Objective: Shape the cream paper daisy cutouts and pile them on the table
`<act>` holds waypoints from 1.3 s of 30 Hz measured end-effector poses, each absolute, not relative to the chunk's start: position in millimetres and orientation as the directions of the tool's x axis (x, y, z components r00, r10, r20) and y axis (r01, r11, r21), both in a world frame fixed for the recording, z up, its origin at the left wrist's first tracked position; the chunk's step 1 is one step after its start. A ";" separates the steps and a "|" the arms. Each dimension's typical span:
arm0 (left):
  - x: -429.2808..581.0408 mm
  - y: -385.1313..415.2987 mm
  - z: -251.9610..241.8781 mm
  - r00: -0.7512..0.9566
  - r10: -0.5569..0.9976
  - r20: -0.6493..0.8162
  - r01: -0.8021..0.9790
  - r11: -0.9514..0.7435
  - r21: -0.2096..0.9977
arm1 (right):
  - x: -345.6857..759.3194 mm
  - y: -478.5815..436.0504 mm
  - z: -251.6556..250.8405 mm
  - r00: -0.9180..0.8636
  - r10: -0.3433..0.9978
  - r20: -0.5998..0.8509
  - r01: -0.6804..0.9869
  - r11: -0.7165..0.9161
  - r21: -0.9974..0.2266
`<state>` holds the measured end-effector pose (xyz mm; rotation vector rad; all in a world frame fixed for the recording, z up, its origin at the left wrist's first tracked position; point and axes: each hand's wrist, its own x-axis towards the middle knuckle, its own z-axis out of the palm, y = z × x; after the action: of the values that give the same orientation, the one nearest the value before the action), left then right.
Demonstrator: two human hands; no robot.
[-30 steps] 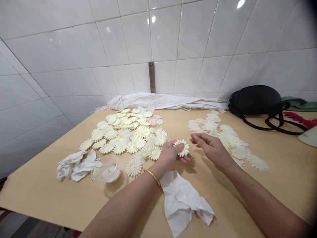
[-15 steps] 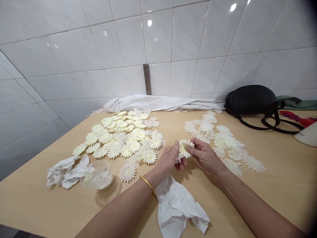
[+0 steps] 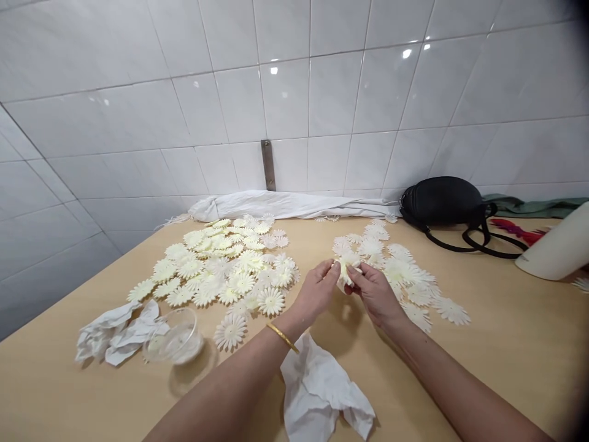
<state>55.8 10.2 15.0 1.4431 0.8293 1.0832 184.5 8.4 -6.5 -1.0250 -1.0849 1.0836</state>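
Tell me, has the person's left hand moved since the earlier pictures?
Yes. The left hand, holding a flower, has moved rightward, farther from the glass bowl.

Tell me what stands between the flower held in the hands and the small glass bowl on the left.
The left hand, pinching the paper daisy with the right hand, comes first. Beyond it, a loose daisy and another lie in line before the small glass bowl.
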 end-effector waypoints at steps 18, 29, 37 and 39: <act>17.7 22.6 -6.6 0.040 0.971 -0.236 -0.608 0.211 0.765 | 178.3 5.2 -6.7 0.118 0.896 0.427 0.555 0.297 -0.777; 34.4 7.3 -15.1 0.177 0.967 -0.181 -0.476 0.246 0.845 | 189.8 1.5 3.3 -0.077 0.816 0.573 0.916 0.285 -0.283; 34.6 6.1 -14.0 0.473 0.860 -0.191 -0.575 0.466 0.672 | 167.2 -2.0 -2.6 -0.039 0.962 0.271 0.522 0.251 -0.815; 34.9 5.4 -15.0 0.499 0.850 -0.167 -0.548 0.459 0.699 | 168.5 -1.3 -9.0 -0.007 0.940 0.341 0.574 0.283 -0.768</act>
<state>34.9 5.4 -15.0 0.6265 0.5492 0.9161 168.5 -1.3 -9.0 -1.3969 -1.6892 0.5329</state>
